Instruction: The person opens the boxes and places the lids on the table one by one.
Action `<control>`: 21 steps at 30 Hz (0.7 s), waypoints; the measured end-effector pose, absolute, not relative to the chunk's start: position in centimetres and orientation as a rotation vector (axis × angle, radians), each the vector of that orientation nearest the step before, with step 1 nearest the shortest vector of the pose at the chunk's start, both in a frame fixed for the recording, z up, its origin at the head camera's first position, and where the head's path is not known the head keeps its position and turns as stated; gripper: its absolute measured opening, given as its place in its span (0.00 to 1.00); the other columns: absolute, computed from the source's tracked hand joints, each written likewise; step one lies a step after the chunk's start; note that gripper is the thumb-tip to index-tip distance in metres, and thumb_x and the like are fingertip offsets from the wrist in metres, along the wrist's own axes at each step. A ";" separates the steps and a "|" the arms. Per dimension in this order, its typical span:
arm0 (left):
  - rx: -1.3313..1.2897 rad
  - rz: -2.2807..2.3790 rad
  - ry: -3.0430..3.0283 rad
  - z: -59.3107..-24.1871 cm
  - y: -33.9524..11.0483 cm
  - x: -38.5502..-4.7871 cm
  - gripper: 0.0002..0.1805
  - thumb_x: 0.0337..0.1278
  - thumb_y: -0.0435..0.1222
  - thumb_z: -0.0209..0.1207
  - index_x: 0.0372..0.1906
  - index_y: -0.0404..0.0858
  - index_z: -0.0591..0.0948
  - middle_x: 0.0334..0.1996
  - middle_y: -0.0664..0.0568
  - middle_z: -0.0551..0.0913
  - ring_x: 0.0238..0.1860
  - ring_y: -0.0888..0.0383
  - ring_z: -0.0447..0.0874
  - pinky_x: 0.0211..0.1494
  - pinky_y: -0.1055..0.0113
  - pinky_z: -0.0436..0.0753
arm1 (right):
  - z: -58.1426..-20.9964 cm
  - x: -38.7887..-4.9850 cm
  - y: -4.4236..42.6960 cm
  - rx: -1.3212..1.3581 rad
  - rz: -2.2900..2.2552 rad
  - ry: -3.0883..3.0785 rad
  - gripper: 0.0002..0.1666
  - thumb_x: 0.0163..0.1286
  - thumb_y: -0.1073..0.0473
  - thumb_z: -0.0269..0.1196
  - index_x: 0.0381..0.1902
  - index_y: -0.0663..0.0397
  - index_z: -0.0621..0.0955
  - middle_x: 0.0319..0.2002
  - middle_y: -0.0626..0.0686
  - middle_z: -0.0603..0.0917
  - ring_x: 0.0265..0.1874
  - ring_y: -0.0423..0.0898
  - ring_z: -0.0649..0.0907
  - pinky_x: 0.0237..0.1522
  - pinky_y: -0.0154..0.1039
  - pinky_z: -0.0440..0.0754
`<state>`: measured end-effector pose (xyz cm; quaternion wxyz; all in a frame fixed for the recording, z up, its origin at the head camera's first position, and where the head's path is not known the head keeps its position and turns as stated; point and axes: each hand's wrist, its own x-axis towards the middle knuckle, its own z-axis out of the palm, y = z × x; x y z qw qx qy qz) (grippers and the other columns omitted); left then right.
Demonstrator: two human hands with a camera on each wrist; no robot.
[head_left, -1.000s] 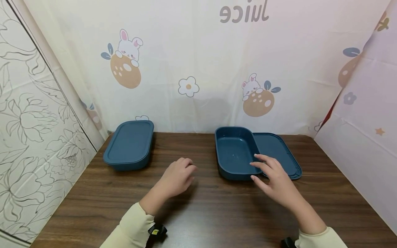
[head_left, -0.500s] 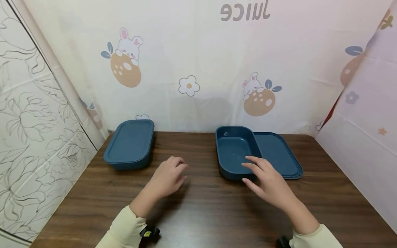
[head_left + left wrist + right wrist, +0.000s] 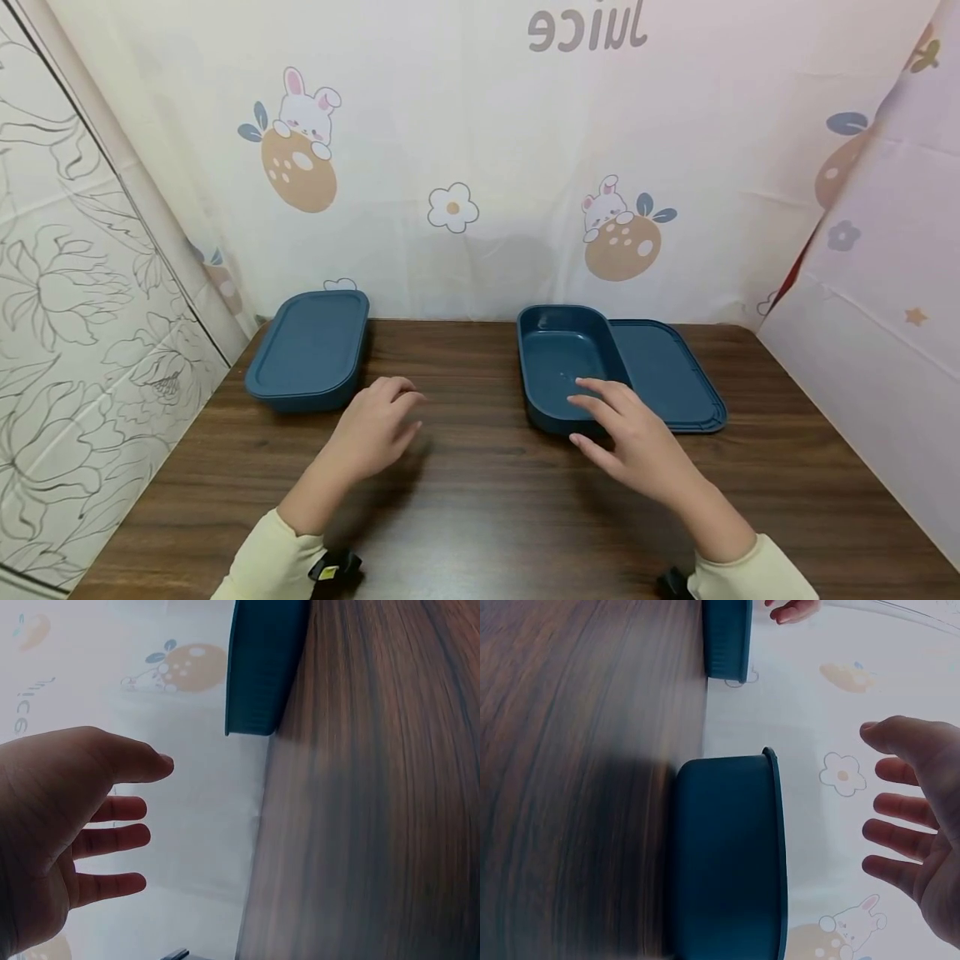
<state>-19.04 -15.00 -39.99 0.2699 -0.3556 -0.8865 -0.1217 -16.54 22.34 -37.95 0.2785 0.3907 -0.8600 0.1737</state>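
At the left back of the table stands a blue lidded food container [image 3: 309, 346]. My left hand [image 3: 372, 429] hovers to the right of its near corner, fingers loosely bent and holding nothing. An uncovered blue container [image 3: 558, 367] sits right of centre, and its inside looks bare. Beside it on the right lies a flat blue lid [image 3: 667, 375], partly hidden behind the container. My right hand [image 3: 630, 437] hangs over the open container's near right corner with fingers spread, gripping nothing. In the right wrist view that hand [image 3: 922, 817] is apart from the container's rim [image 3: 778, 847].
The dark wooden table [image 3: 480, 517] ends at a printed cloth [image 3: 465, 125] right behind the containers. Another cloth [image 3: 885, 333] borders the right side, and a panel with flower drawings [image 3: 82, 333] stands at the left. Black wrist devices [image 3: 335, 568] sit below each hand.
Both hands have moved left, the left hand towards the lidded container and the right hand further over the open one. The containers and the loose lid stay in place.
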 end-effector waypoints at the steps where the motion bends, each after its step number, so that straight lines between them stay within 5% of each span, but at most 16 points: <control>1: -0.956 -0.333 -2.387 -40.0 -15.2 -19.0 0.15 0.47 0.34 0.72 0.42 0.38 0.84 0.41 0.47 0.79 0.41 0.49 0.79 0.41 0.56 0.81 | -38.0 -16.5 22.3 1.052 0.468 -2.306 0.25 0.68 0.47 0.64 0.56 0.57 0.80 0.62 0.57 0.75 0.58 0.56 0.75 0.50 0.55 0.79; 15: -0.909 -0.359 -2.346 -39.9 -17.7 -18.4 0.16 0.42 0.31 0.73 0.40 0.36 0.83 0.39 0.45 0.79 0.39 0.47 0.78 0.39 0.53 0.81 | -38.1 -16.7 21.1 1.090 0.466 -2.287 0.25 0.70 0.45 0.62 0.56 0.56 0.79 0.62 0.58 0.74 0.58 0.55 0.74 0.50 0.55 0.79; 21: -0.898 -0.355 -2.319 -40.0 -18.8 -18.3 0.16 0.39 0.30 0.73 0.39 0.35 0.83 0.38 0.45 0.79 0.37 0.46 0.78 0.38 0.53 0.81 | -38.2 -16.7 20.6 1.103 0.471 -2.308 0.30 0.74 0.38 0.52 0.55 0.57 0.80 0.62 0.58 0.74 0.59 0.55 0.74 0.52 0.54 0.78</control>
